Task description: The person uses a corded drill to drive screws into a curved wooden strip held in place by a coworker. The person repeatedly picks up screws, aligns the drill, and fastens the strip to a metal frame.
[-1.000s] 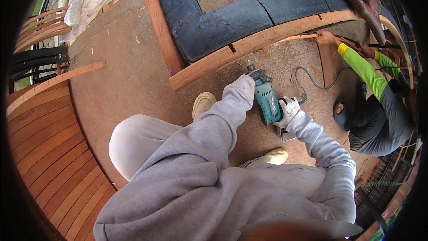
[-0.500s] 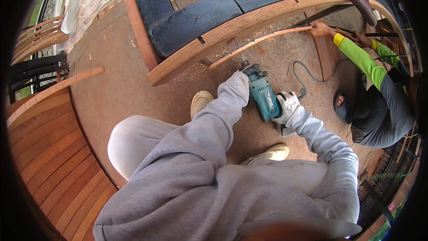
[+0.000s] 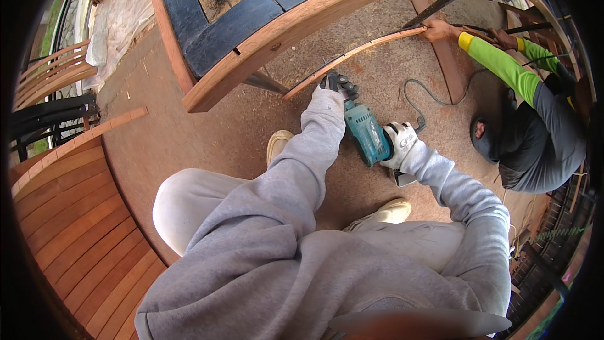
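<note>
1. The curved wooden slat [image 3: 352, 54] lies ahead of both hands; its long axis runs from near left to far right, where a co-worker's hand [image 3: 437, 30] holds it.
2. The left hand [image 3: 329, 80] is nearer, at the front of the teal power drill [image 3: 367, 133]; whether it grips, I cannot tell.
3. The right hand [image 3: 401, 143] wraps the drill's rear.
4. Its white glove carries dark lettering.

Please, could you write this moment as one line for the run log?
right hand: holding drill at rear | left hand: near drill front and curved wood strip, contact unclear | co-worker's hand: holding strip
</note>
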Tool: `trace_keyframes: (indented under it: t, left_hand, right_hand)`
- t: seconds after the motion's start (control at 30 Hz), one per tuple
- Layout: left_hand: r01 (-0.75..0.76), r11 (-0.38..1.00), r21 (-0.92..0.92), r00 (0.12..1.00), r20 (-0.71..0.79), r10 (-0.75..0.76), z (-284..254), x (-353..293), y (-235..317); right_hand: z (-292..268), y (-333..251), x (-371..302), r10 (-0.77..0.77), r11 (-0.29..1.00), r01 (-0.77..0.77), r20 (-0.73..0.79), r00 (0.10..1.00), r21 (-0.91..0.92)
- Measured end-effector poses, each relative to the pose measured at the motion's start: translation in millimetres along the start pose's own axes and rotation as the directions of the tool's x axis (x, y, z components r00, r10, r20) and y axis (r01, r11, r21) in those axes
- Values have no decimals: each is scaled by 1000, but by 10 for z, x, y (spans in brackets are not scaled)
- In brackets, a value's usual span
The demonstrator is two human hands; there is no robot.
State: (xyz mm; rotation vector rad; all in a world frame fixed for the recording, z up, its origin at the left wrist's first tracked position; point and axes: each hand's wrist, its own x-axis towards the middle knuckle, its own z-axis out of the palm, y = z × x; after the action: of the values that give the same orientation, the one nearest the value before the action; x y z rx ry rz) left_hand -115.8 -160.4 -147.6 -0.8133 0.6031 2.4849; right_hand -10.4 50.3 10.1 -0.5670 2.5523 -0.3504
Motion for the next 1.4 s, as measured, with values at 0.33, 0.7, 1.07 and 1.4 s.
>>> trace_keyframes:
  t: [0.33,0.7,1.07,1.4]
  left_hand:
    - [8,999,47,998,-70,-5,253,-51,10]
    - [59,965,256,992,-126,-27,-236,-62,-11]
    - [81,948,308,980,-196,-20,-159,-42,70]
    - [92,944,316,978,-209,-26,-125,14,76]
  right_hand:
    - [89,136,-7,-19,998,18,20,1000,65]
    - [220,115,-33,70,973,-43,-111,991,228]
    - [201,67,3,-25,997,34,-124,992,71]
    - [195,118,38,38,996,-46,92,995,82]
